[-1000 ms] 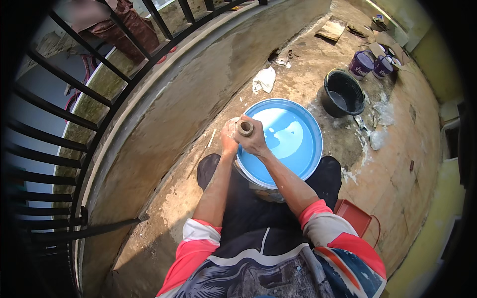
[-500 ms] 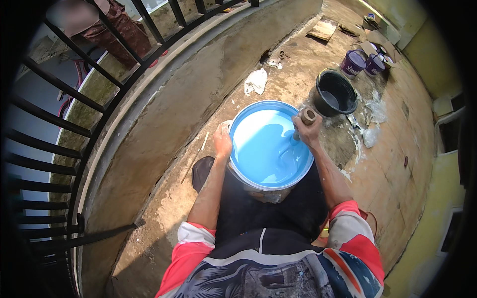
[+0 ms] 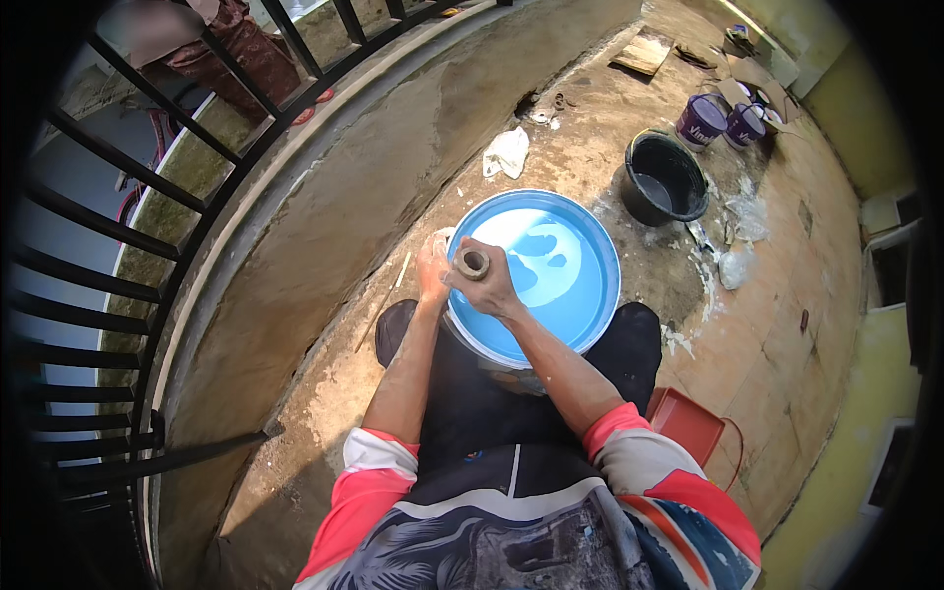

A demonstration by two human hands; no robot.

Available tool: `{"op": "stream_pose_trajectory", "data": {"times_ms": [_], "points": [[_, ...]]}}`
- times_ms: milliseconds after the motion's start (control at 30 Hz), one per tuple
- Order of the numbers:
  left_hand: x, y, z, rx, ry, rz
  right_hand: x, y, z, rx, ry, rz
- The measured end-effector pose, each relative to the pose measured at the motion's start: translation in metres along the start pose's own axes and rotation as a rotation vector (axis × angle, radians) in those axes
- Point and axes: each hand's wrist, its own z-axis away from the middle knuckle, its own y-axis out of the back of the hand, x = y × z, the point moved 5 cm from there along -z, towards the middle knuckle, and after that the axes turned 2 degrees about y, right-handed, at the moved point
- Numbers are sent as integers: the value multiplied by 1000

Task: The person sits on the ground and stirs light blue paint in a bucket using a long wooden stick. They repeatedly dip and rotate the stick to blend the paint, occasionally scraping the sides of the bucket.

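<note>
A wide bucket of light blue paint stands between my knees. My right hand is wrapped round a thick, tan, round stick, held nearly upright at the bucket's left side. Its top end looks hollow, and its lower end is hidden under my hand. My left hand is closed on the rim at the left, right beside the other hand. Sunlight and shadow patch the paint's surface.
Beyond the bucket sit a black pail and two purple paint pails. A white cloth and crumpled clear plastic lie on the floor. A red tray is by my right knee. Behind a black railing is another person.
My right hand has swept the stick across the paint from the bucket's right side to its left. My left hand stays at the rim. The red tray shows more fully.
</note>
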Motion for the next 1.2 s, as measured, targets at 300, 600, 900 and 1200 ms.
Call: {"op": "stream_pose_trajectory", "data": {"times_ms": [300, 600, 900, 1200], "points": [[14, -7, 4, 24, -14, 2, -38, 116, 70, -186, -4, 327], [27, -8, 8, 40, 24, -8, 53, 167, -76, 572, 55, 80], [16, -6, 10, 78, -51, 28, 33, 127, -6, 350, -190, -363], [30, -8, 11, 57, -54, 39, 25, 170, -25, 678, 84, -205]]}}
